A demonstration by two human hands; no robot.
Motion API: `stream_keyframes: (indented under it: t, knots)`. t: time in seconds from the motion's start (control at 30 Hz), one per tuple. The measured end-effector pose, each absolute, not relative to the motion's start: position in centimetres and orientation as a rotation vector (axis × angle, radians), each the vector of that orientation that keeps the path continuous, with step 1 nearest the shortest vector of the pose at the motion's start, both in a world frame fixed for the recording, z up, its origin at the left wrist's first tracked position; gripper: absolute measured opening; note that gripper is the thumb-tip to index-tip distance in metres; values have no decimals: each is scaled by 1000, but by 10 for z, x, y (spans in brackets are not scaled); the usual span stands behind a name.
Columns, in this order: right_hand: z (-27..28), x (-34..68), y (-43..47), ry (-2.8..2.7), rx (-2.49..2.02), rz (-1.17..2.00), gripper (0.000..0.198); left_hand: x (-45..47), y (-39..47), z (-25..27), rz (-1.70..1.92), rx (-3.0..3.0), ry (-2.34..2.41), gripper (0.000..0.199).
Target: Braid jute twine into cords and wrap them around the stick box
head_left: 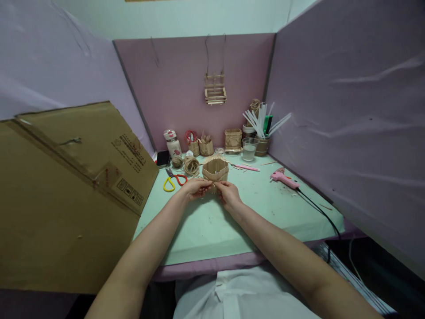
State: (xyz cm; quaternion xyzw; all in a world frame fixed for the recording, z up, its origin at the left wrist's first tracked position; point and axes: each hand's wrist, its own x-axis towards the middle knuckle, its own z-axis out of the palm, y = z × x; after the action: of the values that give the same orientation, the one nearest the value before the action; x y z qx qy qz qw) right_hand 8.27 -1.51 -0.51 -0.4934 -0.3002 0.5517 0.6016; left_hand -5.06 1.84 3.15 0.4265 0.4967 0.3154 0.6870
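Note:
A tan craft-stick cup point(215, 166) stands on the green tabletop, its open rim facing up. At its near side my left hand point(197, 188) and my right hand point(228, 194) are both closed in a pinch, fingertips close together. Between them runs a thin strand of twine point(214, 182) across the cup's front; its ends are hidden by the fingers. Left of the cup lie a coil of twine point(191, 167) and scissors point(169, 184) with yellow and red handles.
A pink glue gun point(284, 179) with a black cord lies right. Behind the cup are a pink craft knife point(246, 167), a plastic cup of water point(249, 149), a pot of glue sticks point(262, 146) and a bottle point(173, 144). A cardboard sheet point(79, 199) leans left.

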Motion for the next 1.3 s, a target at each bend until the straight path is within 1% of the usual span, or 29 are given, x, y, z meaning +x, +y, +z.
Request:
stream_keyframes:
  t: [0.33,0.5,0.63,0.73,1.1,1.3]
  knots:
    - [-6,81,-14,-675,-1149,1252,19,-50,23,26,653,995,1091,20]
    - [-7,83,-16,-665,-1117,1284,20,-42,13,20,751,1007,1085,22]
    - [-7,84,-17,-656,-1123,1280,19,-32,2,12,953,1181,1105,19]
    - [-8,84,-17,-658,-1130,1262,16,-26,-3,9,1027,1285,1130,19]
    - [-6,82,-16,-638,-1132,1269,14,-25,-6,15,1029,1693,1325,22]
    - [-7,81,-16,-658,-1167,1210,14,-31,-5,15,1015,1883,1370,15]
